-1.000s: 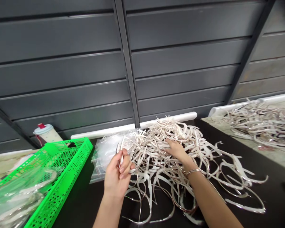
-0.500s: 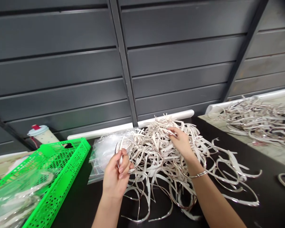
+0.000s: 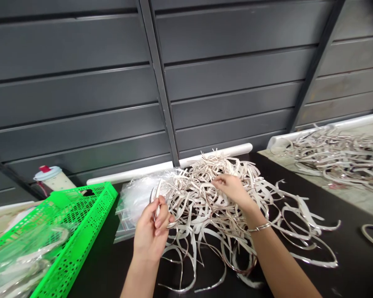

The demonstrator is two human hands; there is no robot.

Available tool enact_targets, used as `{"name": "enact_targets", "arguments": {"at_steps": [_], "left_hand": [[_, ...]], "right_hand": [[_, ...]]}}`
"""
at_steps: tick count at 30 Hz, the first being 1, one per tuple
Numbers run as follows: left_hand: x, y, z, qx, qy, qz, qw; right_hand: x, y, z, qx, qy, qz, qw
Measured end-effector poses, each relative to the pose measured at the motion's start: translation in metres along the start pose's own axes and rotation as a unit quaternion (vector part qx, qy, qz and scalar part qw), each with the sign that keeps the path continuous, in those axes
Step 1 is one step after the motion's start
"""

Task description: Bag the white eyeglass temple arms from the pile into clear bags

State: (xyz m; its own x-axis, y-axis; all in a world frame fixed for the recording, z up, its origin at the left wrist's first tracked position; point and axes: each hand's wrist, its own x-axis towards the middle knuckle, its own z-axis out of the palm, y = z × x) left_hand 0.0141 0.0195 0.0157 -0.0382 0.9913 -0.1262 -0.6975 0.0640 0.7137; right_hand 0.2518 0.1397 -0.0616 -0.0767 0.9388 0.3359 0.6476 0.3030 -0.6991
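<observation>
A tangled pile of curved white strips with shiny silvery edges (image 3: pixel 202 223) spreads over the black table. At its left side, my left hand (image 3: pixel 153 225) is closed around a few of these curved strips (image 3: pixel 158 192), their ends standing up past the fingertips. My right hand (image 3: pixel 231 189) reaches over the upper middle of the pile, fingers pinched together and pointing left. Whether a strip sits between its fingertips is hidden. A metal bangle (image 3: pixel 260 227) circles the right wrist.
Clear plastic bags (image 3: pixel 135 203) lie left of the pile. A green perforated crate (image 3: pixel 81 231) with bagged strips stands at the left, a lidded cup (image 3: pixel 54 180) behind it. Another strip heap (image 3: pixel 345 155) lies at right. White rolls (image 3: pixel 217 154) line the grey panelled wall (image 3: pixel 81 91).
My right hand has moved a little left and down across the pile, its fingers drawn closer together. The left hand keeps its grip on the strips, nearly still.
</observation>
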Motion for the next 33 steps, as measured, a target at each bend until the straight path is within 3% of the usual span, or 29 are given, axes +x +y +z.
{"name": "enact_targets", "arguments": {"at_steps": [3,6,8,11,14,17,20,23,28,30,33], "left_hand": [[0.0,-0.001,0.0,0.003,0.0,-0.001,1.0],[0.0,-0.001,-0.001,0.008,-0.002,-0.003,1.0],[-0.001,-0.001,-0.001,0.018,-0.006,-0.002,1.0],[0.0,-0.002,-0.002,0.048,-0.015,0.015,0.999],[0.002,-0.005,-0.003,0.094,-0.024,0.041,0.994],[0.004,-0.011,-0.005,0.159,-0.026,0.068,0.985],[0.006,-0.018,-0.008,0.247,-0.015,0.095,0.964],[0.008,-0.025,-0.01,0.371,-0.011,0.111,0.922],[0.01,-0.036,-0.007,0.527,-0.08,0.108,0.839],[0.011,-0.038,-0.006,0.54,-0.085,0.121,0.828],[0.013,-0.039,-0.009,0.522,-0.069,0.147,0.837]], "right_hand": [[-0.004,-0.006,0.016,0.032,-0.09,0.006,0.995],[-0.003,-0.009,0.032,0.077,-0.114,0.02,0.99],[-0.001,-0.012,0.034,0.125,-0.1,0.023,0.987],[0.001,-0.017,0.021,0.219,-0.031,0.029,0.975],[0.002,-0.019,0.004,0.326,0.045,0.038,0.944],[0.001,-0.022,-0.006,0.415,0.063,0.041,0.907],[-0.005,-0.032,-0.007,0.468,0.015,0.038,0.883],[-0.018,-0.053,0.0,0.491,-0.059,0.027,0.869],[-0.038,-0.086,0.018,0.515,-0.157,-0.006,0.843],[-0.04,-0.091,0.021,0.522,-0.171,-0.014,0.836],[-0.04,-0.089,0.019,0.519,-0.201,-0.028,0.831]]}}
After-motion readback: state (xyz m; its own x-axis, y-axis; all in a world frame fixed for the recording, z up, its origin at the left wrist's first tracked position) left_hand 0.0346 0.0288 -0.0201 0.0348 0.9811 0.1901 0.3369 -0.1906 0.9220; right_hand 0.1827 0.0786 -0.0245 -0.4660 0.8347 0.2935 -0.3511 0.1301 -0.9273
